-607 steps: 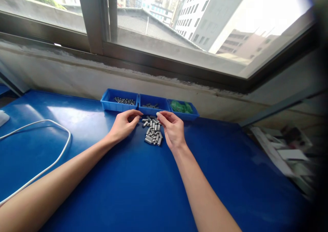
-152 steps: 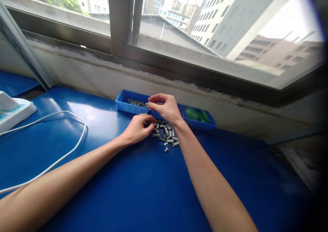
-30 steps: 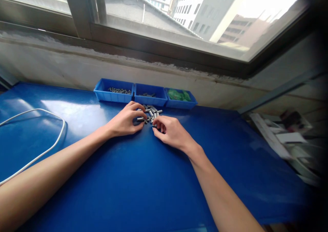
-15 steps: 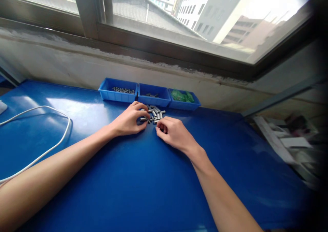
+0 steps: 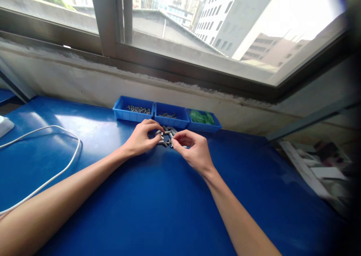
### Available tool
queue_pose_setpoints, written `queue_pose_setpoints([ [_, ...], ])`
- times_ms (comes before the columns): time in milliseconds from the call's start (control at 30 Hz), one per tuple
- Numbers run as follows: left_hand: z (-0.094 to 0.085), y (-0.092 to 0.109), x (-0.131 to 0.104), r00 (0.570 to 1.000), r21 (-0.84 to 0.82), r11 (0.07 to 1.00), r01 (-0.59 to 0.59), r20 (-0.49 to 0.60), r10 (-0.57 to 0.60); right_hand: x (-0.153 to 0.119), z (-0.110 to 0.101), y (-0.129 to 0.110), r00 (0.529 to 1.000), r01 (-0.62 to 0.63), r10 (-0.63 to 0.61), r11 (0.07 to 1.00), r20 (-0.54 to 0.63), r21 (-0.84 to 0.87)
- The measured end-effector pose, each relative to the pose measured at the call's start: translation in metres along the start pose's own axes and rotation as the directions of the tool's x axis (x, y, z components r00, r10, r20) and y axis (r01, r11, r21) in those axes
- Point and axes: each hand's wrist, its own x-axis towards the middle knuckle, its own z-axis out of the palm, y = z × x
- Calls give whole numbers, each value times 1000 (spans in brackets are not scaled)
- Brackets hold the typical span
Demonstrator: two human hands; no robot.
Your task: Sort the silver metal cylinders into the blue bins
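Note:
Small grey metal bar-like pieces lie in a loose pile on the blue table, in front of the bins. At the pile's left edge is my left hand, thumb and forefinger curved and a little apart, with some pieces showing between and beyond their tips. On the right side my right hand has its thumb and forefinger pinched together at the pile. Whatever that pinch holds is too small to make out. Part of the pile is hidden behind both hands.
Three joined blue bins stand along the wall: a left bin with small metal parts, a middle bin with a few grey pieces, a right bin with green material. A white cable curves over the table's left.
The view has tilted up slightly, so everything sits lower. My left hand's thumb and forefinger have shifted at the pile, and my right hand has moved in over its right side.

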Motion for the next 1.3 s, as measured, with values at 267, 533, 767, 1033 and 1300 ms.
queue_pose_setpoints([
  [267,-4,-9,4,880,-172,929,327,-302,-366,85,37,-17,987,147,-154,980,-38,-131],
  [533,-1,-8,5,914,-131,945,300,-242,-324,113,50,-17,983,154,-176,950,-58,-272],
  [767,0,-7,3,968,-65,977,202,-141,-210,48,8,-1,991,131,-121,932,52,-338],
  [1033,-2,-1,1,980,-3,986,168,-108,-167,2,-8,18,970,244,-211,843,123,-480],
  [1300,-2,3,-1,995,46,995,87,-56,-85,0,3,25,976,218,-192,813,104,-540],
])
